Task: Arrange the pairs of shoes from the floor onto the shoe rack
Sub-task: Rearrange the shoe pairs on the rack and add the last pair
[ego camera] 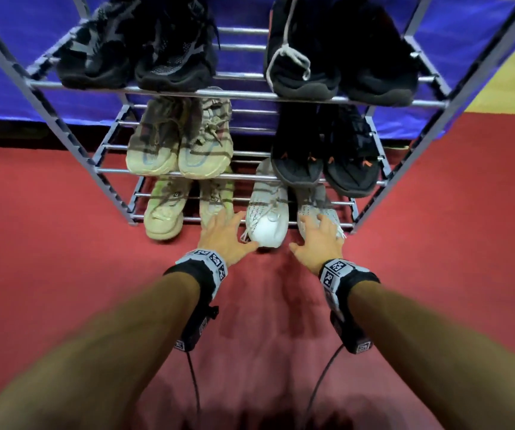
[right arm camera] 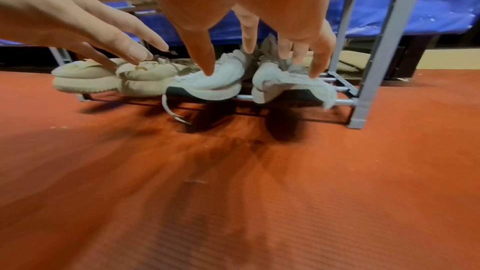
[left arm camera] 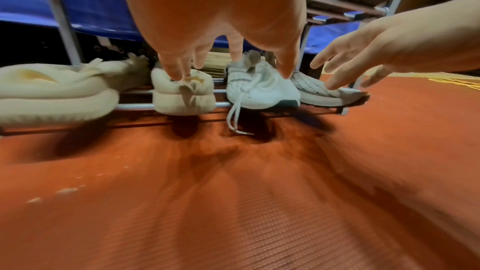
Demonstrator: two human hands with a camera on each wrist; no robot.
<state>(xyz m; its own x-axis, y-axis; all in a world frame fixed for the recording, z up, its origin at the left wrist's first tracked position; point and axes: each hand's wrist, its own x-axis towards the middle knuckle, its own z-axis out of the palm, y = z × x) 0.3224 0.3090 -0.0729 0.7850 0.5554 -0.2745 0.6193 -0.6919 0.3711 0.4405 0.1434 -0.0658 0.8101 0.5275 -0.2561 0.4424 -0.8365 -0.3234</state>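
Reaching toward the bottom tier of the shoe rack [ego camera: 240, 94], both hands are spread wide, fingers straight, holding nothing. Left hand [ego camera: 223, 234] sits over the toe of the right-hand cream shoe [left arm camera: 183, 93], fingertips touching or just above it — cannot tell which. Its thumb points toward the white shoe [ego camera: 268, 218], which lies between the two hands with its toe sticking out past the front bar and a loose lace [left arm camera: 233, 118] hanging to the floor. Right hand [ego camera: 319, 240] is over the toe of the grey knit shoe [right arm camera: 291, 83], just beside the white one; fingers lie on or just over its upper, contact unclear in the blur. The other cream shoe [ego camera: 164, 217] sits left of the left hand, toe also overhanging the bar.

Middle tier: a beige pair [ego camera: 178, 144] on the left, a black pair with orange marks [ego camera: 327, 156] on the right. Top tier: two black pairs, one [ego camera: 138, 54] left and one [ego camera: 340, 57] right with a grey lace. Rack stands on a red mat [ego camera: 63, 274], blue sheet [ego camera: 17, 72] behind it. Both wrists carry black bands with printed marker tags [ego camera: 209, 262].
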